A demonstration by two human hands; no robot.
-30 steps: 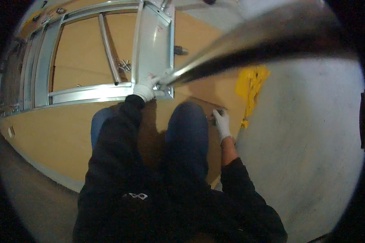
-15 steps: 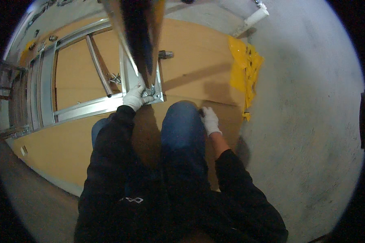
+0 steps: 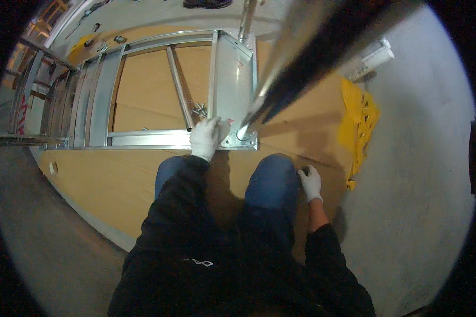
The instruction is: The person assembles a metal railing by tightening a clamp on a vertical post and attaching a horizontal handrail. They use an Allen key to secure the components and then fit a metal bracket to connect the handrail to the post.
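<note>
A ladder-like metal frame lies flat in front of my knees. My left hand, in a white glove, is closed over its near rail, just left of the corner plate. A shiny metal pole rises from that corner, blurred and looming close to the camera. Just beyond my left fingers lie several loose bolts and one end of a loose metal tube. Beside my right knee, my gloved right hand has its fingers curled; something dark shows at the fingertips, too small to name.
Cardboard lies under the frame. Crumpled yellow plastic edges it on the right, near a white cylinder. A second pole stands at the frame's far corner. Beyond it is a dark shoe. Metal racking stands at left.
My left hand has slid left from the corner plate onto the rail. The whole view has shifted, so the frame shows further right and the near pole slants right. My right hand stays by the knee.
</note>
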